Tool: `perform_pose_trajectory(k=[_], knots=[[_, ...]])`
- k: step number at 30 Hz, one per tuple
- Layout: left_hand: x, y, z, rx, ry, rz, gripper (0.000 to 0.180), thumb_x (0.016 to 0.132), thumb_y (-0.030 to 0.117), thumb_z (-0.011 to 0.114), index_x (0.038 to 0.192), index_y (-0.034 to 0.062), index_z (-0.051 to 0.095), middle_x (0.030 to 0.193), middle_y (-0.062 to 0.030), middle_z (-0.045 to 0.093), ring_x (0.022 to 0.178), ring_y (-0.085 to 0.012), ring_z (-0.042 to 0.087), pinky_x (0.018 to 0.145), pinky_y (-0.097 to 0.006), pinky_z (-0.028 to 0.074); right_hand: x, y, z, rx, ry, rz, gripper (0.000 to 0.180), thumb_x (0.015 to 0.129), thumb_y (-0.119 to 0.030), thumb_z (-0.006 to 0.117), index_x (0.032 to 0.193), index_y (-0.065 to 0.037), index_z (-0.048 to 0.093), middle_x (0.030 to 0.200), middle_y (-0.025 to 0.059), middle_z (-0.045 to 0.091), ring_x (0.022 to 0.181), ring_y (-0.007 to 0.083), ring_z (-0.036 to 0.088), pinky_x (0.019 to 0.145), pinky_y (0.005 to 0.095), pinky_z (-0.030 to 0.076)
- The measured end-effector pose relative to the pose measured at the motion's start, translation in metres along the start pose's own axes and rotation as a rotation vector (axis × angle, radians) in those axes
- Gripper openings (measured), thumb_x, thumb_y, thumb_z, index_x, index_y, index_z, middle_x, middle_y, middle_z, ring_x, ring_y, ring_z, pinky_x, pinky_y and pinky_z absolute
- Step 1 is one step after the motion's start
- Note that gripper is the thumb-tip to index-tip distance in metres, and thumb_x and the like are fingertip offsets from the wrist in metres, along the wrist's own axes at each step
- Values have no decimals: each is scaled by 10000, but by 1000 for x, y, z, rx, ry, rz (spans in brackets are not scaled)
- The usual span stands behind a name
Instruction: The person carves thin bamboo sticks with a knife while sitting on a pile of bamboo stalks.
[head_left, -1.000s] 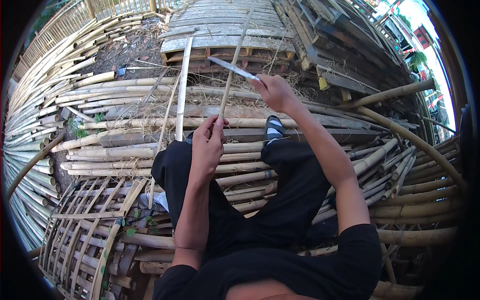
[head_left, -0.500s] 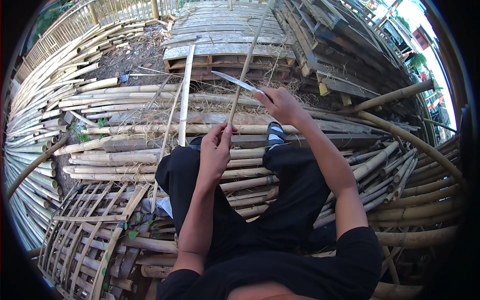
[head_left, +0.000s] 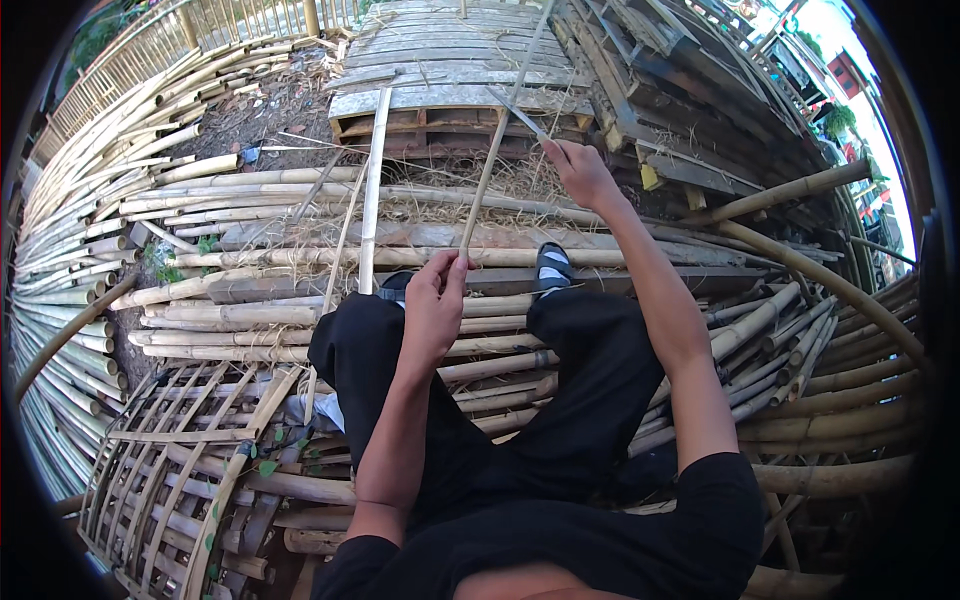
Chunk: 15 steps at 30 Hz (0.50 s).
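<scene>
A: Where was the bamboo strip (head_left: 492, 165) located?

B: It stood tilted in front of the seated person, its lower end at the left hand (head_left: 432, 305) and its upper end leaning away over the wooden pallet (head_left: 440, 95).

A: State of the left hand?

B: Fingers were closed around the lower end of the strip, thumb and fingertips pinching it, above the left knee.

A: And the right hand (head_left: 580, 172)?

B: It was raised further out, fist wrapped around the handle of a knife (head_left: 518, 113). The blade pointed up and left, and met the strip partway along its length.

A: What surrounded the work position?

B: The person, in black trousers and a black shirt, sat on a pile of bamboo poles (head_left: 250, 260) lying mostly crosswise. A dark sandal (head_left: 553, 266) showed on the right foot. A second, wider split slat (head_left: 370, 190) rested upright just left of the strip. A woven bamboo frame (head_left: 170, 470) lay at lower left, and stacked timber (head_left: 680, 100) stood at upper right
</scene>
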<state>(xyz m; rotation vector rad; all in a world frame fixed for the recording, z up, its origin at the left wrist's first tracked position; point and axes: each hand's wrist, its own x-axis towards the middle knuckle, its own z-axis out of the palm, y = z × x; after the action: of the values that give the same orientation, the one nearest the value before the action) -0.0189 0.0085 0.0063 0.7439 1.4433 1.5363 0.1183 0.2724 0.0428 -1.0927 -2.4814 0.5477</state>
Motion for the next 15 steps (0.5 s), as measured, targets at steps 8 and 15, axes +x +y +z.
perform_pose_trajectory(k=[8, 15], knots=[[-1, 1, -4, -5, 42, -8, 206, 1004, 161, 506, 990, -23, 598, 698, 34, 503, 604, -26, 374, 516, -220, 297, -33, -56, 6, 40, -252, -188, 428, 982, -397, 478, 860, -8, 609, 640, 216, 571, 627, 427, 541, 583, 464, 417], [-4, 4, -1, -54, -69, -49, 201, 1007, 179, 505, 965, 2, 590, 622, 69, 413, 555, -8, 330, 475, -212, 255, 28, 36, -13, -123, 153, 240, 538, 983, -492, 375, 910, -37, 653, 807, 255, 640, 819, 463, 606, 699, 524, 463]])
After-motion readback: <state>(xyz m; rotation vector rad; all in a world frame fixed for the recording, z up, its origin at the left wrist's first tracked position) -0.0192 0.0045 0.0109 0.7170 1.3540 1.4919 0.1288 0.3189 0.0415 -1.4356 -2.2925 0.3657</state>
